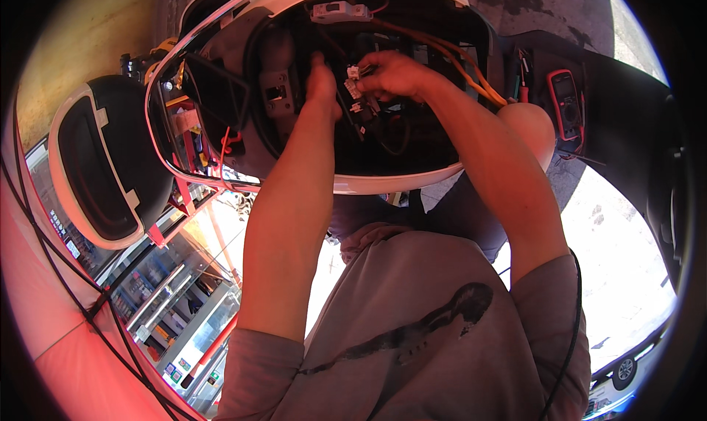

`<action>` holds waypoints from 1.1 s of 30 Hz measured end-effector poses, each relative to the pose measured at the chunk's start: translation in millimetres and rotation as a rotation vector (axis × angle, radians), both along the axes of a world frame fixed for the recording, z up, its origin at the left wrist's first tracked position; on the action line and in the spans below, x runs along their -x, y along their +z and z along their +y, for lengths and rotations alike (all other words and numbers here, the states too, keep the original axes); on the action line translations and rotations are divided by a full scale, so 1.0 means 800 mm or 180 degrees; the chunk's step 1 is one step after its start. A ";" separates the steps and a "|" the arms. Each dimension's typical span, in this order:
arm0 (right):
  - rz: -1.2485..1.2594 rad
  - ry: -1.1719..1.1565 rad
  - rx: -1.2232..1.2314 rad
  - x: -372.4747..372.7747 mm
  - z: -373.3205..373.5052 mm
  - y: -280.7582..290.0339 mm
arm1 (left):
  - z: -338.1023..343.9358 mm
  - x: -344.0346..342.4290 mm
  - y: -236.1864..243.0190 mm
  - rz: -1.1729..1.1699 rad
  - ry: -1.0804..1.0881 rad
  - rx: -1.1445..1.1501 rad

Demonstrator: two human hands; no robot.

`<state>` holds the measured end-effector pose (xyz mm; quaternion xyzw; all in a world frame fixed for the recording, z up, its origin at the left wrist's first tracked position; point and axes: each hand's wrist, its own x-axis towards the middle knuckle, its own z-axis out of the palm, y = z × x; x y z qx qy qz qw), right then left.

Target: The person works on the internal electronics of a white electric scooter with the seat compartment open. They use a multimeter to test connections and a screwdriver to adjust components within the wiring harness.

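Both hands are down inside the open body of a white scooter (353, 184), among dark wiring. A white wire connector (353, 72) sits at the fingertips of my right hand (394, 75), whose thumb and fingers are closed in a pinch. Just below it is another pale multi-pin connector (353, 89), touching or very near the same fingers. My left hand (321, 81) reaches in left of the connectors, seen edge-on. Its fingers are lost in shadow, so any grip is hidden. Black cables (398, 138) curl beneath the right hand.
A white circuit breaker (341, 11) lies at the compartment's far side, with orange cables (449, 49) running right. A red multimeter (565, 104) and screwdrivers (523, 79) rest on a black surface at the right. A black-and-white top box (99, 163) juts out left.
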<state>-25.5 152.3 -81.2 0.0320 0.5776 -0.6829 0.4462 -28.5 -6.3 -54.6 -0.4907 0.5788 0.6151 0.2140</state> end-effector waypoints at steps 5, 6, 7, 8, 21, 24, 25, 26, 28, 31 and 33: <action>-0.0184 -0.0114 0.0076 0.000 -0.003 -0.007 | -0.005 0.002 -0.008 -0.0023 0.0039 -0.0090; -0.0181 -0.0111 0.0128 0.000 -0.003 -0.007 | -0.007 0.002 -0.009 -0.0015 0.0034 -0.0099; -0.0192 -0.0111 0.0140 0.000 -0.003 -0.008 | -0.008 0.002 -0.011 -0.0006 0.0038 -0.0106; -0.0199 -0.0112 0.0135 0.000 -0.003 -0.009 | -0.008 0.002 -0.012 0.0001 0.0051 -0.0109; -0.0386 -0.0178 0.0325 0.002 -0.002 -0.013 | -0.004 0.001 -0.006 0.0077 0.0073 -0.0032; -0.0356 -0.0171 0.0311 0.000 -0.003 -0.013 | -0.005 0.001 -0.007 0.0020 0.0125 -0.0033; -0.0325 -0.0167 0.0293 0.000 -0.003 -0.013 | -0.005 0.001 -0.009 0.0025 0.0142 -0.0041; -0.0285 -0.0150 0.0305 -0.001 -0.004 -0.013 | -0.006 0.001 -0.010 0.0037 0.0161 -0.0044; -0.0305 -0.0070 0.0345 -0.001 -0.005 -0.011 | -0.008 0.002 -0.014 0.0021 0.0161 0.0149; -0.0285 -0.0124 0.0354 -0.001 -0.006 -0.008 | -0.011 0.004 -0.020 0.0046 0.0177 0.0086; -0.0271 -0.0199 0.0328 -0.003 -0.007 -0.006 | -0.012 0.005 -0.021 0.0050 0.0181 -0.0026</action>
